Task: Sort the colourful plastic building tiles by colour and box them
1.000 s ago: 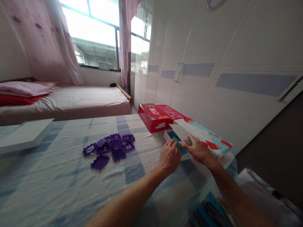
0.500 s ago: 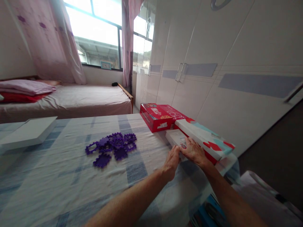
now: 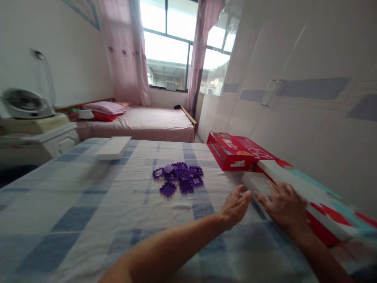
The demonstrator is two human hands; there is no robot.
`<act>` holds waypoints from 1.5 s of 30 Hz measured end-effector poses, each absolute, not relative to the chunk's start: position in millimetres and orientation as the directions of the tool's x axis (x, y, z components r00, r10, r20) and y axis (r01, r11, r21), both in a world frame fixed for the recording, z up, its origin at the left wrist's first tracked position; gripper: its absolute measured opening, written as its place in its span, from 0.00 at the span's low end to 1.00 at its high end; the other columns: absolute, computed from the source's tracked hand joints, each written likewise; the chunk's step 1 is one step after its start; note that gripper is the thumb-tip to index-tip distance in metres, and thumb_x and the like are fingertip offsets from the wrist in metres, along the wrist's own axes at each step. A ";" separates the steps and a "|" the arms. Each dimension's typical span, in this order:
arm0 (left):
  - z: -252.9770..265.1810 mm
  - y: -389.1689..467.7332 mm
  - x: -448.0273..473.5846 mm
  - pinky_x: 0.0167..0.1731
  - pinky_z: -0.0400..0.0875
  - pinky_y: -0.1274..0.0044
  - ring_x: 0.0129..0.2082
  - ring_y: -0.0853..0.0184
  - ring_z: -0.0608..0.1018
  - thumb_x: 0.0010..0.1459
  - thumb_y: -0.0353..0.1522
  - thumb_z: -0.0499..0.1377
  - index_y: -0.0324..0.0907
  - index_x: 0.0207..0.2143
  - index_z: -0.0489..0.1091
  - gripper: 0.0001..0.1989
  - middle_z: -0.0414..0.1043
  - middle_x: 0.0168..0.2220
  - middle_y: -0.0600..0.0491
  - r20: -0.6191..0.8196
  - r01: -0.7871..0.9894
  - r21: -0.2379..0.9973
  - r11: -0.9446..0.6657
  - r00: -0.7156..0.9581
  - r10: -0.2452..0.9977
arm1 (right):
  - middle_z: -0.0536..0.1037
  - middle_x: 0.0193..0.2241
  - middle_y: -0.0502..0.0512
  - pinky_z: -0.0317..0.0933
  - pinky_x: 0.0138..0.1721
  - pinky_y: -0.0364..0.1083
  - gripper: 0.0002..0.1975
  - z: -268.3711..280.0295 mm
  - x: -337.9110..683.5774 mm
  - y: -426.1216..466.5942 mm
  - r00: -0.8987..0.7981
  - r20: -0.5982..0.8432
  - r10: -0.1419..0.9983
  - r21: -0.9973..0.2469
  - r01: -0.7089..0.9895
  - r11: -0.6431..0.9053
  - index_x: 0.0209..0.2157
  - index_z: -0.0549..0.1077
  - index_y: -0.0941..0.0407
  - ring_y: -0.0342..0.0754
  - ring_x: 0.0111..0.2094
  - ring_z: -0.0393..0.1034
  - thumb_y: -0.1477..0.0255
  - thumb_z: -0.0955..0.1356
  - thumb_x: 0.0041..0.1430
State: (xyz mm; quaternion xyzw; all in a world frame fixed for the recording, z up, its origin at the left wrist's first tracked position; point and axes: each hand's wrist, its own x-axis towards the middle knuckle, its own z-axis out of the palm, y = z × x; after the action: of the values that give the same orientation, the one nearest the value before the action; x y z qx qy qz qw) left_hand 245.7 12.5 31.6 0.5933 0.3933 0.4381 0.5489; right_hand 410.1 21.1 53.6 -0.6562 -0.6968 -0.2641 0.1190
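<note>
My right hand [image 3: 284,206] lies over a small white box [image 3: 256,181], its fingers spread on the top, hiding part of it. My left hand [image 3: 237,204] is just left of that box, fingers stretched out and slightly blurred; nothing is in it. A pile of purple interlocking plastic pieces [image 3: 182,173], some solid and some frame-like, lies on the cloth to the left of my hands.
Behind the white box stands a red box [image 3: 232,151], and along the right edge a long white, red and teal box [image 3: 312,188]. A flat white box or lid [image 3: 114,147] sits farther left on the checked tablecloth [image 3: 118,220]. Beyond are a bed [image 3: 156,118] and wardrobe [image 3: 253,90].
The view has swung left, bringing a fan and cabinet into sight. My left hand has come away from the white box and opened; my right hand stays over it.
</note>
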 end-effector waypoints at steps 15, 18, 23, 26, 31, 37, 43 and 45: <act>51.2 71.7 -174.3 0.55 0.42 0.49 0.63 0.41 0.45 0.44 0.49 0.60 0.32 0.60 0.51 0.46 0.41 0.64 0.29 0.306 0.706 0.424 0.567 -0.701 0.644 | 0.68 0.49 0.63 0.59 0.47 0.56 0.19 -9.3 346.2 64.7 -0.424 0.727 0.540 0.129 0.857 0.499 0.48 0.65 0.57 0.58 0.51 0.63 0.64 0.56 0.60; 49.9 76.1 -195.7 0.54 0.48 0.54 0.62 0.43 0.50 0.46 0.51 0.57 0.35 0.59 0.54 0.43 0.45 0.63 0.31 0.252 0.684 0.287 0.670 -0.729 0.636 | 0.69 0.49 0.61 0.60 0.45 0.54 0.18 -12.8 350.4 64.9 -0.430 0.706 0.562 0.123 0.856 0.501 0.48 0.66 0.56 0.57 0.50 0.64 0.65 0.57 0.59; 65.0 74.3 -217.2 0.50 0.52 0.52 0.55 0.40 0.62 0.46 0.52 0.57 0.31 0.53 0.60 0.41 0.60 0.54 0.31 0.116 0.691 0.266 0.672 -0.715 0.689 | 0.67 0.51 0.60 0.59 0.46 0.54 0.18 -13.2 346.9 61.1 -0.383 0.641 0.665 0.047 0.884 0.465 0.48 0.66 0.54 0.55 0.51 0.64 0.65 0.58 0.58; 71.1 69.8 -220.9 0.45 0.58 0.53 0.53 0.40 0.64 0.50 0.57 0.49 0.31 0.57 0.55 0.44 0.55 0.56 0.30 0.060 0.711 0.284 0.644 -0.683 0.728 | 0.68 0.50 0.59 0.59 0.46 0.53 0.17 -9.2 342.3 56.9 -0.363 0.625 0.691 0.017 0.892 0.453 0.47 0.68 0.55 0.54 0.51 0.64 0.66 0.58 0.58; 67.3 64.5 -207.2 0.45 0.61 0.60 0.53 0.40 0.62 0.52 0.54 0.49 0.30 0.59 0.52 0.43 0.50 0.57 0.28 0.112 0.725 0.289 0.625 -0.674 0.730 | 0.69 0.49 0.59 0.60 0.46 0.51 0.15 -3.6 336.9 51.1 -0.373 0.636 0.676 0.028 0.886 0.462 0.45 0.68 0.56 0.52 0.49 0.65 0.70 0.58 0.59; 78.3 49.9 -189.1 0.49 0.60 0.62 0.53 0.46 0.64 0.53 0.48 0.50 0.32 0.59 0.56 0.37 0.63 0.53 0.35 0.226 0.762 0.295 0.577 -0.642 0.732 | 0.70 0.49 0.60 0.60 0.47 0.53 0.15 -1.3 334.4 48.7 -0.342 0.641 0.687 -0.039 0.879 0.475 0.45 0.68 0.56 0.52 0.48 0.66 0.72 0.59 0.57; 103.6 6.6 -104.4 0.50 0.64 0.67 0.48 0.56 0.70 0.50 0.46 0.52 0.40 0.57 0.61 0.33 0.65 0.52 0.48 0.393 0.787 0.600 0.144 -0.447 0.804 | 0.71 0.47 0.60 0.60 0.50 0.55 0.17 26.7 314.5 28.0 -0.194 0.477 0.857 -0.547 0.698 0.463 0.47 0.67 0.56 0.53 0.49 0.66 0.67 0.61 0.57; 104.2 -11.9 -53.3 0.54 0.60 0.67 0.51 0.56 0.68 0.48 0.44 0.53 0.38 0.56 0.62 0.33 0.64 0.51 0.48 0.461 0.785 0.616 -0.066 -0.292 0.838 | 0.71 0.47 0.61 0.63 0.47 0.54 0.21 42.7 300.5 10.4 -0.188 0.274 0.943 -0.802 0.496 0.332 0.51 0.64 0.56 0.52 0.48 0.67 0.63 0.61 0.58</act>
State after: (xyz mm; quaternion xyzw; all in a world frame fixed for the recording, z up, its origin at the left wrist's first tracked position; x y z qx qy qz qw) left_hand -53.3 -11.9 104.2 0.5943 0.6825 0.4242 0.0313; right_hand 300.5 10.4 42.7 -0.5024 -0.7159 0.2855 0.3918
